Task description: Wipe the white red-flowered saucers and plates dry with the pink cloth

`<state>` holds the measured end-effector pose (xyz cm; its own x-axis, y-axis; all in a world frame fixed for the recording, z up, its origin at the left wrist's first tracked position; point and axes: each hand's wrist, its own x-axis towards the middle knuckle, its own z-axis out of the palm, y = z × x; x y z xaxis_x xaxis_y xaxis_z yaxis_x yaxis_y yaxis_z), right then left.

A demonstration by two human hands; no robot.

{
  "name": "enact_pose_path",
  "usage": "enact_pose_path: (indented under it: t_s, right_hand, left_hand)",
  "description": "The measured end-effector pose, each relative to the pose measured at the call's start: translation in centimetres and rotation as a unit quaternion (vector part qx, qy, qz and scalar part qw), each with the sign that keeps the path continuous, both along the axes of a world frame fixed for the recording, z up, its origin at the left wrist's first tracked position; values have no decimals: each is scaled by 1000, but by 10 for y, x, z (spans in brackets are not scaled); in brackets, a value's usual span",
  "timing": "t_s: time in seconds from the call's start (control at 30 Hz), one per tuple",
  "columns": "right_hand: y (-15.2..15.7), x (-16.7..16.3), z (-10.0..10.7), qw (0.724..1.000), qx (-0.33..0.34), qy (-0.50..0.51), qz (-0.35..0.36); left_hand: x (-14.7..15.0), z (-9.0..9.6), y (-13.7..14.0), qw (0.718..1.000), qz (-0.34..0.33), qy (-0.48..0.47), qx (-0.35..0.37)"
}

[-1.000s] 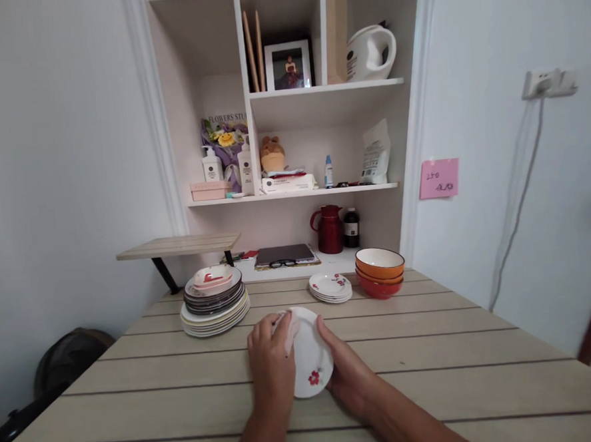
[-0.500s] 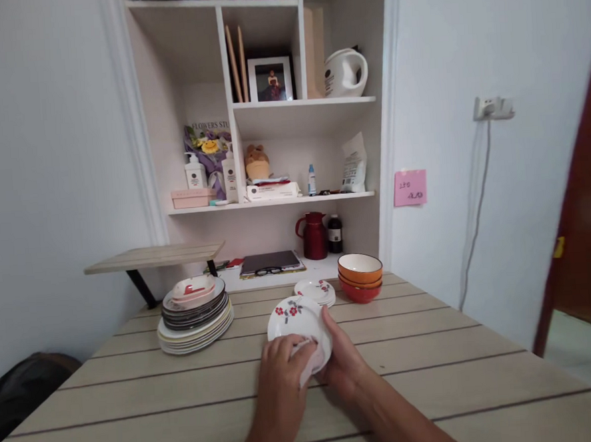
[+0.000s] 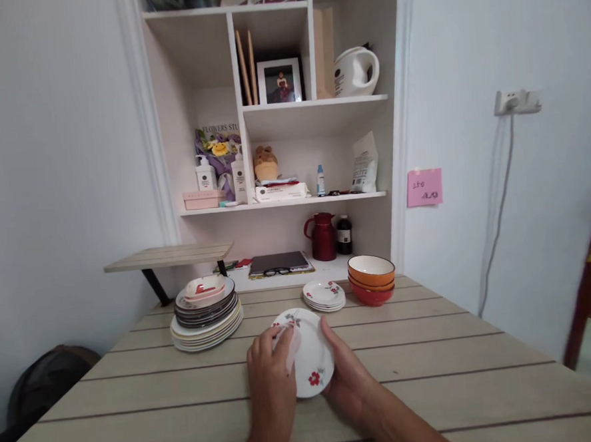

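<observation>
A small white plate with red flowers (image 3: 308,357) is tilted up over the table, its right edge in my right hand (image 3: 349,381). My right thumb lies along the rim, and the other fingers are hidden behind the plate. My left hand (image 3: 272,366) presses a thin whitish wipe (image 3: 294,349) against the plate's upper left face, its fingers bent around the wipe. Just beyond, a short stack of matching flowered plates (image 3: 325,304) rests on the table.
At the left stands a tall stack of plates (image 3: 208,338) topped by a small pink-and-white dish (image 3: 204,288), near a raised wooden shelf (image 3: 170,256). Orange and red bowls (image 3: 373,296) are nested at the right. Behind them are a red jug (image 3: 323,238) and a laptop (image 3: 278,262).
My left hand has slid the wipe from the plate's lower part up to its upper left, uncovering a red flower near the bottom. The view has shifted slightly left.
</observation>
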<state>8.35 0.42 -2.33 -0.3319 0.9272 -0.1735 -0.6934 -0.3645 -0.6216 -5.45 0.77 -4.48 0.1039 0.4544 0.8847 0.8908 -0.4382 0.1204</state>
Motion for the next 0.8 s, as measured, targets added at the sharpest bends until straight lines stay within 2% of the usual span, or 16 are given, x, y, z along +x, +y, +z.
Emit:
enact_pose_path:
  t_s: [0.1, 0.23, 0.4, 0.53, 0.63, 0.8]
  right_hand:
    - [0, -1, 0, 1000, -10, -11, 2]
    - [6, 8, 2, 1000, -24, 11, 6]
    - [12, 23, 5, 999, -20, 14, 25]
    - [7, 18, 1, 996, -14, -51, 70]
    - [2, 9, -5, 995, 8, -43, 92]
    - [-9, -7, -5, 995, 27, -62, 74]
  left_hand:
    - [8, 0, -5, 997, -60, 21, -38]
    - [20, 5, -17, 980, -162, 63, -100]
    - [24, 9, -21, 967, -222, 78, -99]
    - [19, 7, -18, 976, -197, 63, -66]
    - [16, 6, -16, 988, -145, 37, -34]
    - [11, 10, -14, 998, -59, -13, -17]
